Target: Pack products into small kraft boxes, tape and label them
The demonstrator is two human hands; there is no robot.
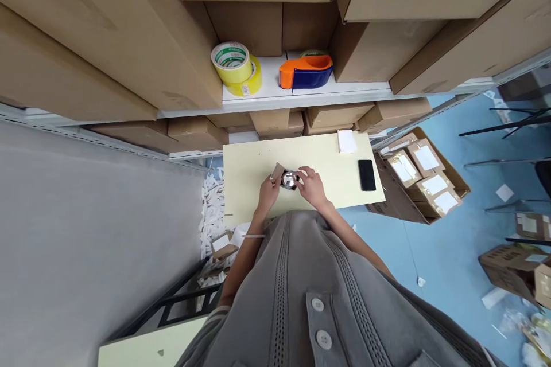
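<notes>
A small cardboard box [278, 171] sits over the pale yellow table with its brown flap raised. Inside it, a shiny round silver object [288, 180] shows; its exact kind is too small to tell. My left hand [267, 195] grips the box at its left side, fingers closed near the flap. From the right, my right hand [313, 188] reaches in with thumb and fingers curled at the silver object's right edge. The fingertips partly cover the box's right side.
The table [245, 163] carries a black phone [367, 175] and white paper slips [346, 141]. Tape rolls [231, 64] and an orange-blue tape dispenser [306, 72] lie on the shelf above. A large carton [398, 198] of labelled boxes stands right; a grey wall [107, 229] rises left.
</notes>
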